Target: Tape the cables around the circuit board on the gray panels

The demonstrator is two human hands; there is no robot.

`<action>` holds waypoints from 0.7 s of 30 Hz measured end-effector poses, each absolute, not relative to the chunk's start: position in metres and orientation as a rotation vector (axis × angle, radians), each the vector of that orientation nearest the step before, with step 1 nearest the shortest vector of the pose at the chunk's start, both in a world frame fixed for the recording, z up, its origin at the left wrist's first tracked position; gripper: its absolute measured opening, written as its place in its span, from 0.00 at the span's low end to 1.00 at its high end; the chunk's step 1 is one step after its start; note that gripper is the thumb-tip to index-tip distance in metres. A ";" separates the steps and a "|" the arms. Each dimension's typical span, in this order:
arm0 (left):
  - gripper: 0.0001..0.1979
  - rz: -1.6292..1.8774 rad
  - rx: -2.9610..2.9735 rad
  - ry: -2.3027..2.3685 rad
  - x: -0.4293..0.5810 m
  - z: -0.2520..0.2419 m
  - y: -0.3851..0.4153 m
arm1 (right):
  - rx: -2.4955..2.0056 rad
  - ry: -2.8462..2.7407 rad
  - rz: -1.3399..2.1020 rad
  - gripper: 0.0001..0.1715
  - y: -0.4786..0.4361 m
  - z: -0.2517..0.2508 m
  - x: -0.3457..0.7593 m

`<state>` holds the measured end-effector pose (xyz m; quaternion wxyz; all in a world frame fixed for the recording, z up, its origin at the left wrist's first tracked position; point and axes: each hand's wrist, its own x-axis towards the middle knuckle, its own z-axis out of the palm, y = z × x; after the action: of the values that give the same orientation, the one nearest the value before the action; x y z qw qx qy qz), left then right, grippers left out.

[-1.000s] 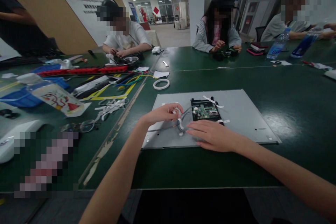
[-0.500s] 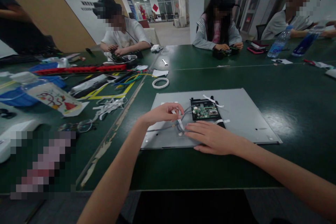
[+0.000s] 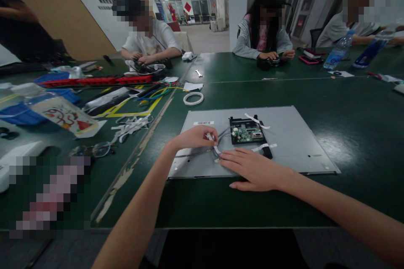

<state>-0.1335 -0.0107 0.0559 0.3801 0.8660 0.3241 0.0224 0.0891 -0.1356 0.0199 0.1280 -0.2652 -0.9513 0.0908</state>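
Note:
A grey metal panel [image 3: 284, 134] lies flat in front of me. On it sits a black bracket with a green circuit board [image 3: 248, 134], held by strips of white tape [image 3: 264, 146]. Grey cables [image 3: 223, 134] curve out from the board's left side. Between its thumb and fingers my left hand [image 3: 198, 136] pinches a strip of white tape [image 3: 216, 149] that runs down over the cables. My right hand [image 3: 252, 168] lies flat on the panel's near part, fingers stretched out, its fingertips at the cables and the lower end of the strip.
A roll of white tape [image 3: 193, 98] and a small wrench [image 3: 198, 73] lie beyond the panel. To the left are glasses [image 3: 101, 149], crumpled white strips [image 3: 132, 126], a tilted bottle [image 3: 63, 111] and blue trays. Co-workers sit across the table near water bottles [image 3: 339, 52].
My left hand has shifted slightly left and lower with the tape strip. The right hand has slid a little to the left, its thumb now farther toward the panel's near edge.

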 end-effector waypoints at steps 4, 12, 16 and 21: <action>0.10 0.008 2.244 0.829 -0.134 0.056 -0.011 | -0.787 -2.779 0.261 0.36 -0.136 0.020 0.089; 0.13 -0.001 2.391 0.776 -0.135 0.056 -0.010 | -0.810 -2.803 0.242 0.33 -0.138 0.023 0.088; 0.12 -0.028 2.391 0.798 -0.136 0.060 -0.011 | -0.825 -2.810 0.235 0.32 -0.138 0.027 0.088; 0.09 -0.063 2.352 0.834 -0.137 0.063 -0.011 | -0.839 -2.811 0.239 0.32 -0.139 0.028 0.087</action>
<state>-0.1374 -0.0114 0.0630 0.3172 0.8935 0.3170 -0.0239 0.0865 -0.1395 0.0282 0.0991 -0.2837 -0.9504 0.0807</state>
